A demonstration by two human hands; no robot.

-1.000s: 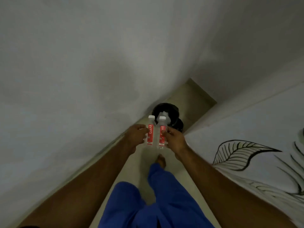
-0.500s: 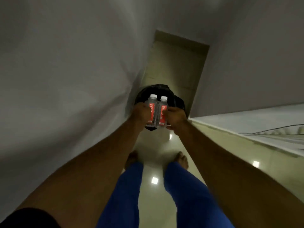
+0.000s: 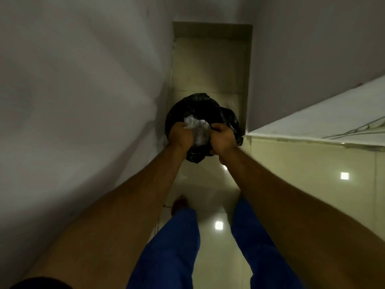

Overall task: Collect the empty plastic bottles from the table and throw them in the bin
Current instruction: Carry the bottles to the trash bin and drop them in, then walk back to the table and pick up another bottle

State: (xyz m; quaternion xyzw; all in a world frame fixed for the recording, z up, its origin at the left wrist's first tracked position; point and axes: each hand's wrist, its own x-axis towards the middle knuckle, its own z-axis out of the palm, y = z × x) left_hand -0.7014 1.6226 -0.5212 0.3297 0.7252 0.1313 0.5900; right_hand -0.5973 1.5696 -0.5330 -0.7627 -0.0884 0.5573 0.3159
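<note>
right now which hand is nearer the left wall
Left. The left hand is over the bin's left rim, on the side nearest the wall; the right hand is over the right rim, farther off.

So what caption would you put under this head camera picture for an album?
Both hands, left and right, reach over a black-lined bin with clear plastic between them.

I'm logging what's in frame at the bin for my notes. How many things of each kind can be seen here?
Hands: 2 (left hand, right hand)
Bin with black liner: 1
Clear plastic between the hands: blurred, bottle count cannot be told
Total countable: 3
</note>
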